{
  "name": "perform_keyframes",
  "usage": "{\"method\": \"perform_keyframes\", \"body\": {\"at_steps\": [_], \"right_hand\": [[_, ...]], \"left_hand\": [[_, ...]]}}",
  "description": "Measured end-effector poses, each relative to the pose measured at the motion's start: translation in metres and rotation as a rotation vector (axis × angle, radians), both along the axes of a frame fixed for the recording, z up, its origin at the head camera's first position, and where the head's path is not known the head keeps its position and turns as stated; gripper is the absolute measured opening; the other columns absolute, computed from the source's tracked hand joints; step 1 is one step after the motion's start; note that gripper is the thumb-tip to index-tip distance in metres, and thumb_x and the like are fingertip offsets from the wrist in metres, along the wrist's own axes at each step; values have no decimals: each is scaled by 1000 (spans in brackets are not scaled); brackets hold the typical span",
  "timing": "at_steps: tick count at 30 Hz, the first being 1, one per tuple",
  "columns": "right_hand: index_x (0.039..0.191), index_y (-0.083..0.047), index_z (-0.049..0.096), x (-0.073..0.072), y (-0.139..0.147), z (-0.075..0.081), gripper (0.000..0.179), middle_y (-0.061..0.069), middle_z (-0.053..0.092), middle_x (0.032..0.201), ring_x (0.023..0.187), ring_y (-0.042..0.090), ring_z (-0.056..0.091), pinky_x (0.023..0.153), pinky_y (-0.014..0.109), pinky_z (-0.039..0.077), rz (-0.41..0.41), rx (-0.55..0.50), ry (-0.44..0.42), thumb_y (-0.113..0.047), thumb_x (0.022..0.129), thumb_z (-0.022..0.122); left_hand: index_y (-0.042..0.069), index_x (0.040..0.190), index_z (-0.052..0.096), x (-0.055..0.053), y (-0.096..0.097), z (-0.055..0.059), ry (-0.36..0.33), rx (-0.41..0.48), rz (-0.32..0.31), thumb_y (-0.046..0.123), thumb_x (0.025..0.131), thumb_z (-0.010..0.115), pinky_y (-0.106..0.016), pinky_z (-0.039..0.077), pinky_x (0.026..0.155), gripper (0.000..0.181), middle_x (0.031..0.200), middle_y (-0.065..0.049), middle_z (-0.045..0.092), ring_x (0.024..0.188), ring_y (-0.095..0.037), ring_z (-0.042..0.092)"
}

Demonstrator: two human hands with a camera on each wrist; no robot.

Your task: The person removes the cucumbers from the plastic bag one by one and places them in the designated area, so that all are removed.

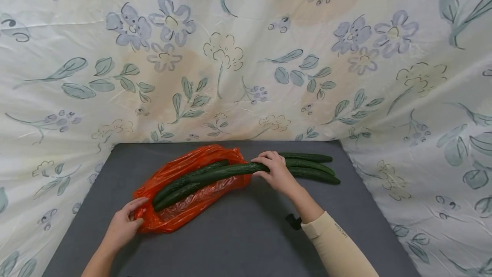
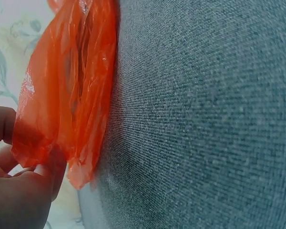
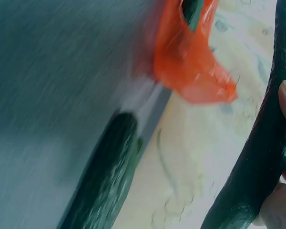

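An orange-red plastic bag (image 1: pixel 174 221) lies on the left half of the grey table with cucumbers (image 1: pixel 169 198) in its opening. My left hand (image 1: pixel 124 223) pinches the near-left end of the bag; in the left wrist view, thumb and fingers (image 2: pixel 26 198) have the thin plastic between them. A long dark green cucumber (image 1: pixel 230 171) is gripped by my right hand (image 1: pixel 274 172), its left part reaching over the bag. In the right wrist view this held cucumber (image 3: pixel 257 157) slants down the right side. Further cucumbers (image 1: pixel 311 175) lie side by side right of the hand, which partly covers them.
The grey table (image 1: pixel 223 243) ends at a far edge against a hanging floral cloth (image 1: pixel 246 76), which also drapes at both sides. A small black object (image 1: pixel 294 221) shows beside my right forearm, which wears a cream sleeve.
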State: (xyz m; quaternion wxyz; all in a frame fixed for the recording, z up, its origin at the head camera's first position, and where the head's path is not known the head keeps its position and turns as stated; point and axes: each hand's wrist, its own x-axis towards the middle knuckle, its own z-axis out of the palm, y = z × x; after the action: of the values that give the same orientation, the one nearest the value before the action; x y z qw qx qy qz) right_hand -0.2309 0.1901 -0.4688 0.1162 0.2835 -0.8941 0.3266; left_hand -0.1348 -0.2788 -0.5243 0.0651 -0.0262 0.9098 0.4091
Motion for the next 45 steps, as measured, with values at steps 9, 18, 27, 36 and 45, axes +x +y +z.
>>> {"method": "perform_keyframes", "body": {"at_steps": [9, 18, 27, 36, 45], "right_hand": [[123, -16, 68, 10, 51, -10, 38, 6, 58, 125, 118, 30, 47, 101, 60, 27, -109, 36, -38, -18, 86, 77], [123, -13, 67, 19, 111, -20, 39, 9, 57, 124, 115, 34, 47, 95, 61, 31, -192, 84, -60, -13, 85, 78], [124, -9, 66, 30, 155, -41, 39, 15, 58, 122, 115, 41, 47, 91, 63, 33, -293, 161, -139, -13, 86, 77], [126, -8, 66, 24, 169, -65, 40, 17, 58, 124, 115, 42, 47, 93, 69, 31, -337, 219, -226, -17, 88, 75], [119, -12, 69, 15, 171, -75, 38, 16, 62, 124, 119, 42, 48, 98, 69, 31, -416, 396, -131, -26, 85, 79]], "left_hand": [[0, 147, 49, 2, -5, 3, -45, 13, 15, 1, 88, 58, -23, 42, 75, 60, 157, -26, 35, 137, -42, 36], [-3, 145, 50, 3, -2, 0, -14, 64, 27, -2, 86, 55, -27, 37, 58, 59, 155, -27, 37, 70, -17, 44], [-1, 148, 47, 2, -2, 1, -49, 110, 43, -2, 89, 53, -27, 42, 57, 59, 154, -25, 37, 79, -10, 49], [-1, 148, 48, 1, -4, 1, -39, 74, 40, -2, 90, 56, -27, 44, 62, 59, 155, -26, 36, 103, -23, 52], [-2, 147, 48, 1, -4, 3, -36, 106, 46, -3, 90, 55, -27, 45, 61, 58, 154, -25, 38, 93, -12, 55]]}}
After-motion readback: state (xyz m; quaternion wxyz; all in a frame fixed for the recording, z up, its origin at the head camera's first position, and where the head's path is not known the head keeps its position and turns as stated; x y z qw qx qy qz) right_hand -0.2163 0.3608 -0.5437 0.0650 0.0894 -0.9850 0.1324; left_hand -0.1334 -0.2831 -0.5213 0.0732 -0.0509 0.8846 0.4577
